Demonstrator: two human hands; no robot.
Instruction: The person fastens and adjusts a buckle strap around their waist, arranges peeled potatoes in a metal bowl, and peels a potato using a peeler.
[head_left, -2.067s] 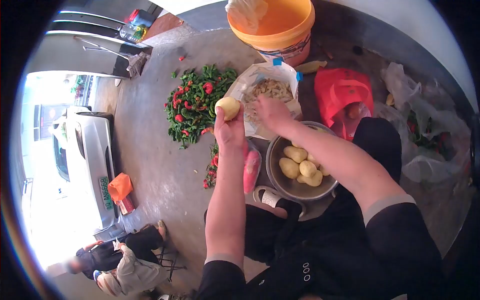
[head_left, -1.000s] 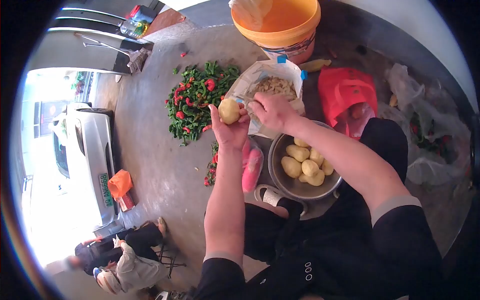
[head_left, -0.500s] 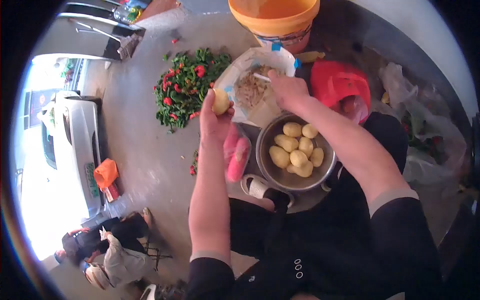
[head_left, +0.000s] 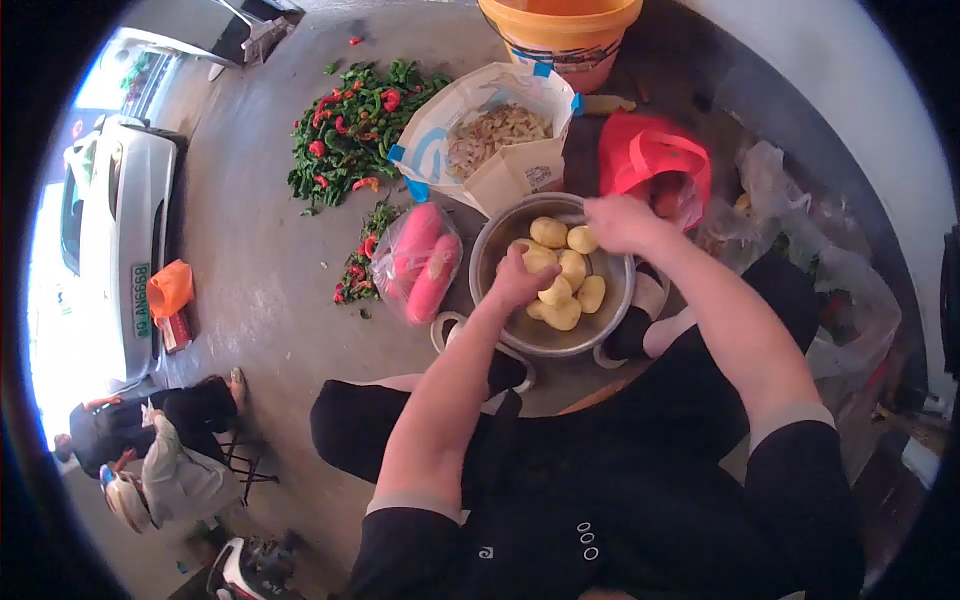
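My left hand (head_left: 516, 280) reaches into a metal bowl (head_left: 482, 310) with its fingers around a peeled potato (head_left: 540, 257). More peeled yellow potatoes (head_left: 562, 315) lie in the bowl below it. At the bowl's upper right rim, my right hand (head_left: 622, 225) is closed on a thin, pale tool (head_left: 572, 218); blur hides its exact kind. Just beyond the bowl stands an open paper bag (head_left: 515, 185) with many peelings (head_left: 495, 138) in it.
Green and red peppers (head_left: 365, 125) are heaped on the floor beside a plastic bag of pink cylinders (head_left: 425, 265). An orange bucket (head_left: 570, 50) and red bag (head_left: 625, 150) stand farther off. Two people (head_left: 180, 455) sit at left near a white car (head_left: 135, 215).
My left hand has lowered the potato from beside the paper bag into the bowl. My right hand has drawn back from above the peelings to the bowl's rim. The view has shifted.
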